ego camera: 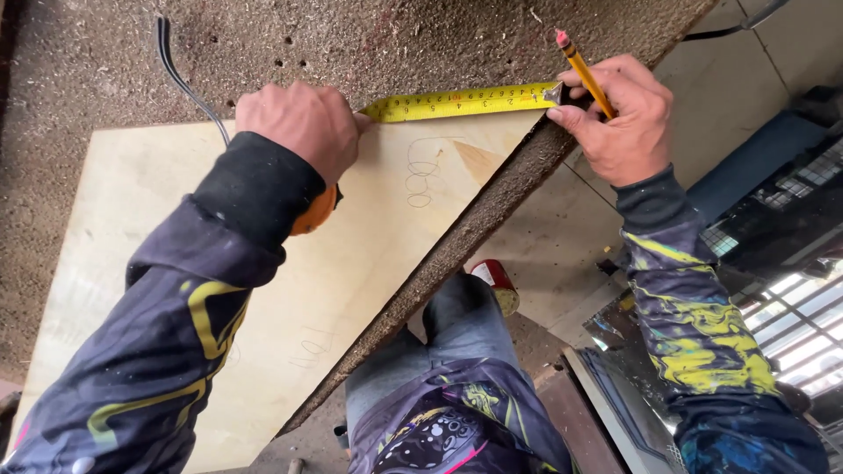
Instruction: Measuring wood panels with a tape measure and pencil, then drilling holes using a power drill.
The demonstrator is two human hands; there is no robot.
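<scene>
Plywood sheet (pixel 290 290): tape (pixel 461 102) between grips (taut)

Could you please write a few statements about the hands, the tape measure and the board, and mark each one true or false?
1. The left hand holds an orange tape measure case on the plywood board. True.
2. The yellow tape blade is stretched along the board's top edge. True.
3. The right hand holds a screwdriver. False: it holds a yellow pencil and pins the blade's end hook.
4. The board is blank. False: pencil loops are drawn near its upper right corner.
5. A black cable lies on the dusty workbench above the board. True.
</scene>
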